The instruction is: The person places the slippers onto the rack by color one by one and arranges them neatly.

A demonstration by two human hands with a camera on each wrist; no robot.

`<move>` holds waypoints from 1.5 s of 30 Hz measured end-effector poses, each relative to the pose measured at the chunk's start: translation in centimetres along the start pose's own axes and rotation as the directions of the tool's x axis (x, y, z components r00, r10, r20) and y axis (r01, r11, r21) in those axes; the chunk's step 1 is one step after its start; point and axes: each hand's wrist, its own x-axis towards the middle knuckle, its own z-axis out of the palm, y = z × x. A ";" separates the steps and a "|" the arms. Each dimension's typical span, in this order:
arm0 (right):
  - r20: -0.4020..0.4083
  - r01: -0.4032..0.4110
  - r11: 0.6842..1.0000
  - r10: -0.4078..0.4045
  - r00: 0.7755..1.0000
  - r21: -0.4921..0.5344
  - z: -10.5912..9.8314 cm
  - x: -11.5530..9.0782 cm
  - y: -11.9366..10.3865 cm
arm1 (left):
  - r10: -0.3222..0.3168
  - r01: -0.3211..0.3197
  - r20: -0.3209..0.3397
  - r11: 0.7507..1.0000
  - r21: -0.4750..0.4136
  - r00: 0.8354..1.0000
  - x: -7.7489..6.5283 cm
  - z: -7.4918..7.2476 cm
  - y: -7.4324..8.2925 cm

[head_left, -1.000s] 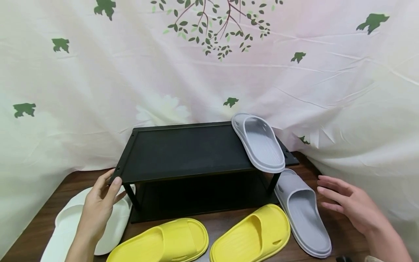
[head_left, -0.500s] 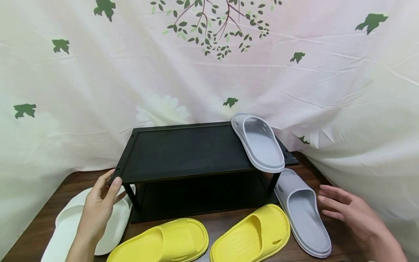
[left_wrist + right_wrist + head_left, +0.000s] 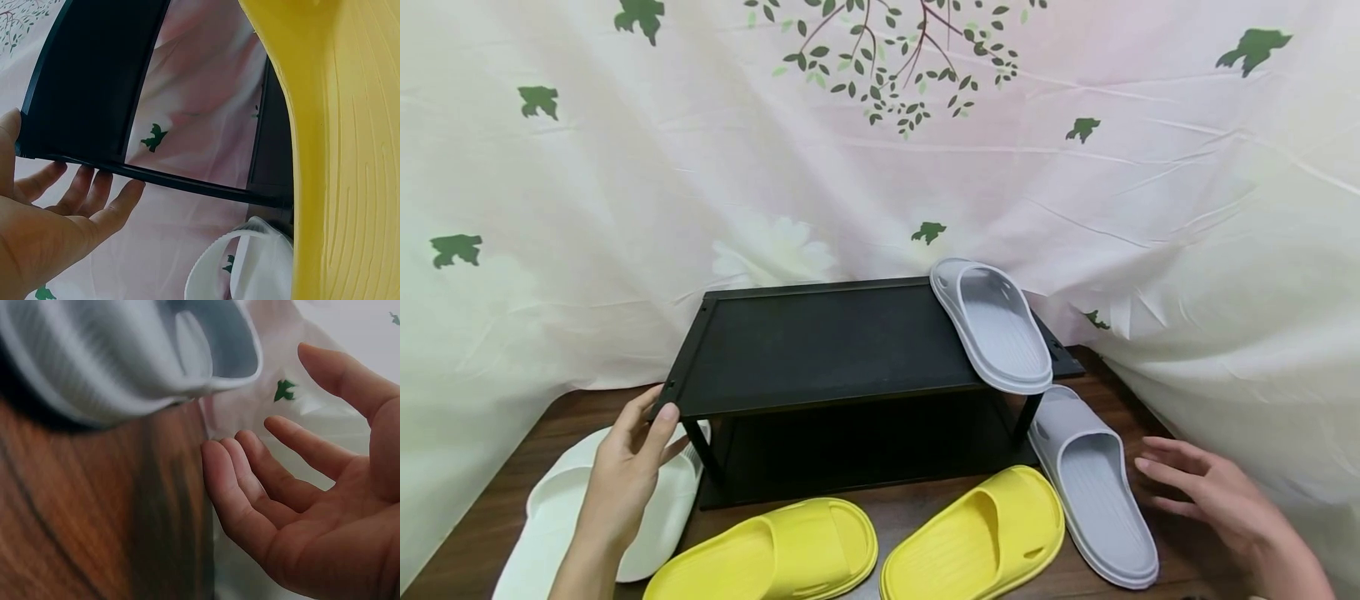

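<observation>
A low black two-tier shoe rack (image 3: 820, 350) stands in the middle of the head view. My left hand (image 3: 625, 475) holds its front left corner; in the left wrist view the thumb lies at the top board's edge and the fingers (image 3: 103, 184) rest along the side frame. One grey slipper (image 3: 1007, 333) sits on the right end of the top board, its heel over the front edge. Its mate, another grey slipper (image 3: 1105, 500), lies on the wooden surface by the right leg. Beside that one my right hand (image 3: 1217, 500) hovers with relaxed, spread fingers, holding nothing.
Two yellow slippers (image 3: 805, 546) lie in front of the rack. White slippers (image 3: 658, 521) lie at the left, partly behind my left forearm. A printed cloth (image 3: 850, 183) hangs behind and along both sides of the brown wooden surface (image 3: 1195, 567).
My right hand has sunk slightly and shifted a little right, away from the lower grey slipper, its fingers spreading. The left hand, rack and slippers stay where they were.
</observation>
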 end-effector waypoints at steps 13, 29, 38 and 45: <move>0.095 -0.171 0.984 0.175 0.980 -0.051 -0.3 0.6 1.0 | 0.014 -0.014 0.000 0.999 -0.037 1.000 -0.1 -0.1 -0.1; 0.138 -0.214 0.959 0.241 0.961 -0.188 0.2 -0.1 0.7 | 0.007 -0.007 -0.001 1.000 -0.019 1.000 -0.1 -0.3 -0.2; 0.093 -0.282 0.925 0.314 0.945 -0.256 1.2 0.1 0.0 | -0.018 0.018 -0.003 1.000 -0.006 1.000 0.1 -0.2 -0.1; 0.124 -0.240 0.935 0.279 0.952 -0.263 1.3 -0.1 0.3 | -0.011 0.011 0.008 1.000 -0.016 1.000 0.1 0.0 0.0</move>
